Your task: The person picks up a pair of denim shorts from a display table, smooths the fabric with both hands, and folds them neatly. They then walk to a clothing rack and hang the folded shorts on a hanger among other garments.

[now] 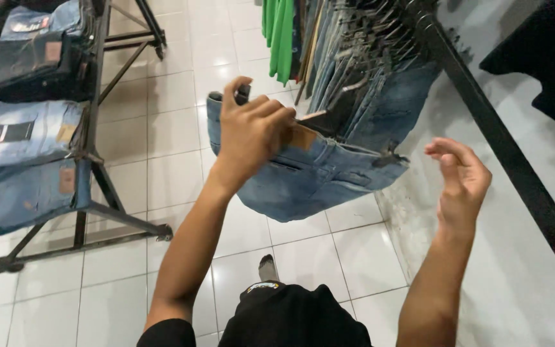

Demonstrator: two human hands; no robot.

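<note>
- The left hand (252,132) is closed around the waistband of the front jeans (316,180), fingers curled over the top edge beside the tan patch (303,137).
- The right hand (460,177) is open and holds nothing; its fingers are loosely bent, and it hangs in the air right of the jeans, apart from them.
- The jeans hang at the near end of the rail (483,122), at the front of a tight row of other blue denim pairs on dark hangers (345,96).
- A green garment (281,35) hangs beyond the jeans, farther along the same row.
- Left of the jeans, well apart across the white tiled floor (162,128), a metal rack (91,128) carries folded denim (27,132) in pale and dark blue.
- Handling, as a judgement: the denim looks thick and fairly heavy for cloth, soft enough to sag and fold, not slippery, not fragile.
- The waistband is the firmest part, so it looks like the best hold; the hanging legs would swing and droop if taken alone.
- A second grip at the far side of the waistband would likely keep the pair level.
</note>
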